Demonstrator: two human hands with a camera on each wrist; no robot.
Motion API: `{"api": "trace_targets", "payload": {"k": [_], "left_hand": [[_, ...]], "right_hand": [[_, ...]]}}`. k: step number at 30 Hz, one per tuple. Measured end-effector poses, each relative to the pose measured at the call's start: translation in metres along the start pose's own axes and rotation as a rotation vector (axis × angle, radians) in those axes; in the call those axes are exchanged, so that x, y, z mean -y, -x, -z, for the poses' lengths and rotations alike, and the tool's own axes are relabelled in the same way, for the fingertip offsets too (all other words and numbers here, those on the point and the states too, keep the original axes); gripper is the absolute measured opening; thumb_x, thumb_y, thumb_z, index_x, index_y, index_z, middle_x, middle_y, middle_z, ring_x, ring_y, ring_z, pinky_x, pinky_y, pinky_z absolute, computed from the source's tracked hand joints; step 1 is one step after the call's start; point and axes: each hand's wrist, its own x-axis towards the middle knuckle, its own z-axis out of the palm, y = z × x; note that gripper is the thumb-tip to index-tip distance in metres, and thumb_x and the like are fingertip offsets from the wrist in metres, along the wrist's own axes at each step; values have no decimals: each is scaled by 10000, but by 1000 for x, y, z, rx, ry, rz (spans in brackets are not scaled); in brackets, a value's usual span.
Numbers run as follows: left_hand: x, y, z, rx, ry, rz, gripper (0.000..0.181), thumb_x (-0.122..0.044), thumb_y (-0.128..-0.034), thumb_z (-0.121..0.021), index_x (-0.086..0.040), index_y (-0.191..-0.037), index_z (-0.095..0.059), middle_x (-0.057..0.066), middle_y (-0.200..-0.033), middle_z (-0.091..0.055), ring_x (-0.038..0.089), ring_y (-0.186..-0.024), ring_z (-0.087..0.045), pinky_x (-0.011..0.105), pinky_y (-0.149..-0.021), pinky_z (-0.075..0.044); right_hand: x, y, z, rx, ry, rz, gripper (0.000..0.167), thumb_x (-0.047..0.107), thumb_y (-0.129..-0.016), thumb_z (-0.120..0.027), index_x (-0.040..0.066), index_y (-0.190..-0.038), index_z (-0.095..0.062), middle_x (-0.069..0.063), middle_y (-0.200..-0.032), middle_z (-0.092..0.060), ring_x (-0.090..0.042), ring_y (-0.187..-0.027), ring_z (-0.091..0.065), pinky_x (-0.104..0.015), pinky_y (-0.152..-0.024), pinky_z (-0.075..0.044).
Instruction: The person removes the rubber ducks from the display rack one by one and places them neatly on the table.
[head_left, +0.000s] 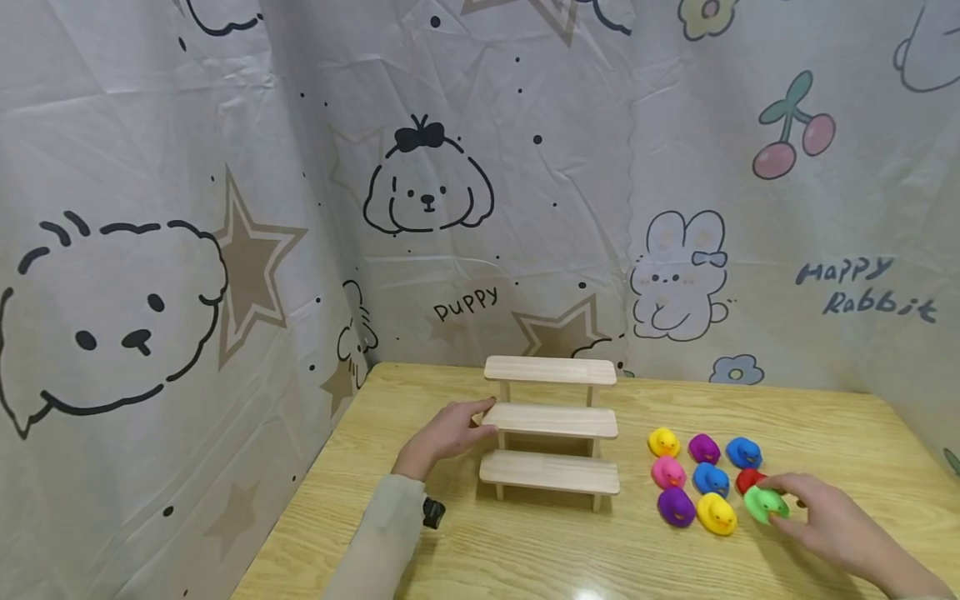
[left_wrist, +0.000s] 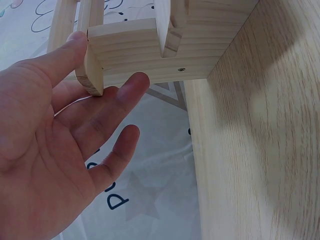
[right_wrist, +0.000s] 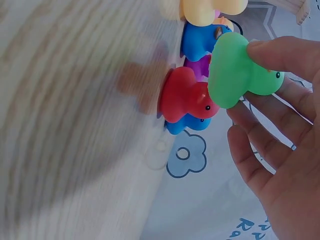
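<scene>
A small wooden three-step stand (head_left: 551, 421) is on the table. At its left end my left hand (head_left: 450, 432) grips the middle step, thumb on one side and fingers on the other; in the left wrist view, the thumb (left_wrist: 70, 52) touches the step's end. My right hand (head_left: 832, 517) pinches a green rubber duck (head_left: 765, 503) between thumb and fingers. In the right wrist view the green duck (right_wrist: 232, 72) is held off the tabletop, beside a red rubber duck (right_wrist: 182, 95). From the head view, it partly hides the red duck (head_left: 748, 481).
Several more rubber ducks stand in rows right of the stand, among them a yellow duck (head_left: 717, 513), a pink duck (head_left: 668, 472), a purple duck (head_left: 677, 507) and a blue duck (head_left: 744, 452). A printed curtain (head_left: 480, 267) hangs behind the wooden table (head_left: 570, 554).
</scene>
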Motion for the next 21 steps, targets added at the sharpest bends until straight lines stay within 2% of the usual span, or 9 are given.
{"api": "trace_targets", "payload": {"k": [5,11,17,21], "left_hand": [[0,0,0,3,-5,13,554,-337,-968,-543,-108,-1450,-393,100,-1405,-467,228,-1014,-626,343,-823,-522],[0,-1,0,3,-9,5,551,-334,-968,-545,-102,-1446,-399,105,-1396,-477,230,-1011,-628,343,-825,-523],[1,0,0,3,-7,2,553,-336,-969,-542,-100,-1447,-396,103,-1393,-480,222,-1006,-630,332,-812,-525],[1,0,1,4,-4,-6,550,-324,-971,-543,-88,-1445,-396,109,-1398,-473,229,-1006,-632,336,-813,-527]], "right_hand": [[-2,1,-1,51,-26,-21,337,115,-711,-804,89,-1019,-669,-76,-1012,-656,-258,-857,-599,-385,-657,-528],[-4,1,-3,104,-24,-26,350,143,-708,-812,83,-1022,-668,-57,-1018,-657,-272,-886,-606,-373,-674,-539],[-6,0,-5,172,-89,-63,356,155,-719,-810,86,-1033,-658,-66,-1032,-647,-316,-946,-592,-495,-736,-527],[-6,-1,-6,212,-120,-88,343,158,-727,-807,95,-1026,-652,-46,-1020,-637,-285,-928,-584,-501,-745,-519]]}}
